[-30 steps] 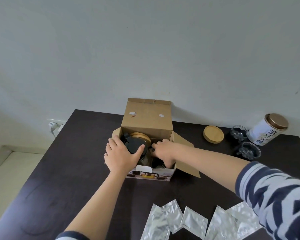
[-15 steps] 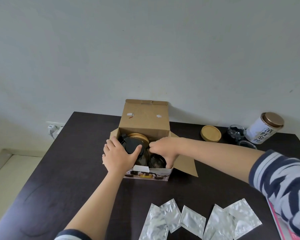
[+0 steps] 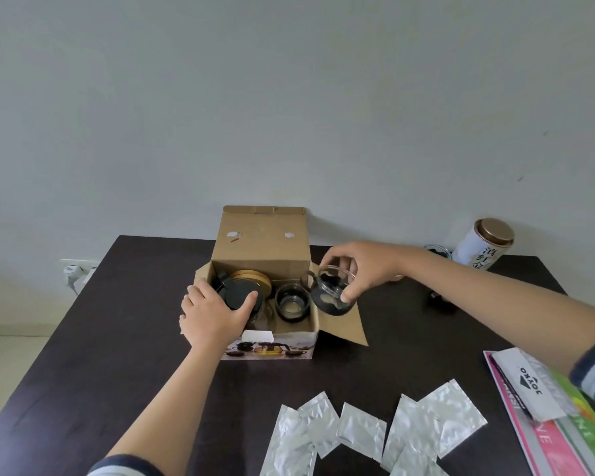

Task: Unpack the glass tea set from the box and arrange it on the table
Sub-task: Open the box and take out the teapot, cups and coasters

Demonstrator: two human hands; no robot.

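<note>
Mid-unpacking, our right hand (image 3: 361, 269) holds a small glass teacup (image 3: 330, 291) just above the cardboard box (image 3: 265, 245) near the bench's (image 3: 117, 338) far edge, our left hand (image 3: 213, 316) pressing the teapot (image 3: 241, 293) inside; next we set the cup down.

Glass cup (image 3: 330, 290) tilted — above box (image 3: 261, 249)

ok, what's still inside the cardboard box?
Inside the cardboard box: a glass cup on the right, and a teapot with black lid and wooden discs on the left. The left hand covers part of the teapot; anything beneath is hidden.
</note>
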